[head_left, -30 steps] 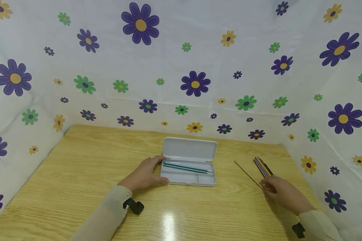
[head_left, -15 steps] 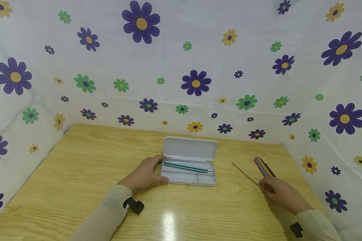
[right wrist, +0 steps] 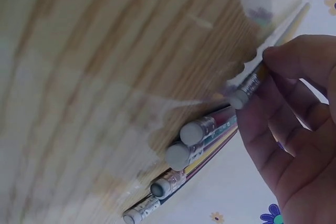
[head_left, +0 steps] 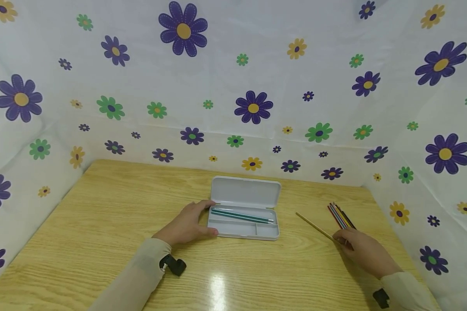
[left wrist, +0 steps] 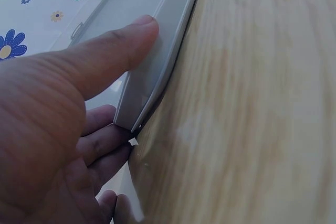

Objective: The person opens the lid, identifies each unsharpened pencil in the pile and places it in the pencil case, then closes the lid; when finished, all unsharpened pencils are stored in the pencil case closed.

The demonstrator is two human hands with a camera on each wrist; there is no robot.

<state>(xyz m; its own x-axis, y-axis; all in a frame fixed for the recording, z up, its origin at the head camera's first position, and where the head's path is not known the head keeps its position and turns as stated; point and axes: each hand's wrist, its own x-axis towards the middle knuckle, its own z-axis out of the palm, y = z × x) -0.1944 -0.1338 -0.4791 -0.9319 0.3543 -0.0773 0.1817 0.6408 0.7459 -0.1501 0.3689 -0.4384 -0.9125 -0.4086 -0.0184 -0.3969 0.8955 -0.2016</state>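
Observation:
A light grey pencil case lies with its lid up in the middle of the table in the head view. Two dark green pencils rest in its long back compartment. My left hand holds the case's left end, its thumb on the front wall and fingers round the end. Between thumb and fingers, my right hand pinches a golden-yellow pencil near its eraser end, tip pointing to the back left. Beneath that hand lies a bundle of coloured pencils, their eraser ends showing in the right wrist view.
The wooden table is enclosed by a white cloth printed with flowers at the back and sides. The case's raised lid stands close to the back cloth. A small divider splits the front of the case.
The yellow pencil's tip has swung left and slightly toward me, nearer the case. My right hand has shifted a little left with it. The left hand and the case stay put.

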